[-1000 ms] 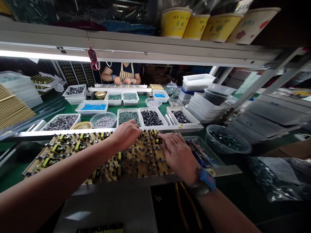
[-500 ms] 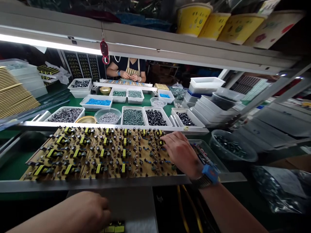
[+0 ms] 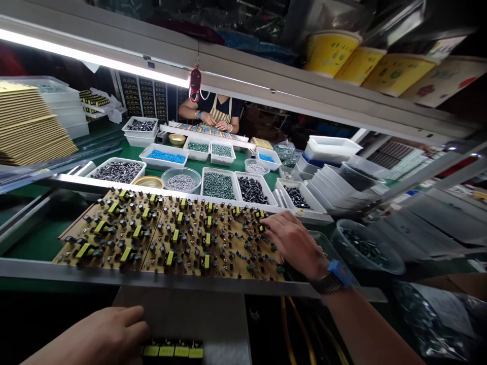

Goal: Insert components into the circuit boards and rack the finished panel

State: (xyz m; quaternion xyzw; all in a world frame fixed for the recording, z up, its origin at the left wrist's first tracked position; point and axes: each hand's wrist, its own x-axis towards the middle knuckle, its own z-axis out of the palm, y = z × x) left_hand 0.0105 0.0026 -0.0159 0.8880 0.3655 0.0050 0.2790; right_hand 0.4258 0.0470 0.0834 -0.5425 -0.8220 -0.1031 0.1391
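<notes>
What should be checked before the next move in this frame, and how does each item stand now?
1. Left hand at the row of yellow-topped transformers: ok, beside its left end.
2. Left grip on a transformer: cannot tell, fingertips partly hidden.
3. Right hand at the circuit-board panels: ok, fingers at the upper right edge.
4. Panels laid out behind the front metal rail: ok, side by side.
5. Yellow-topped parts across all panels: not ok, none visible at the lower right.
6. Co-worker's hands away from these panels: ok, at the far workstation.
</notes>
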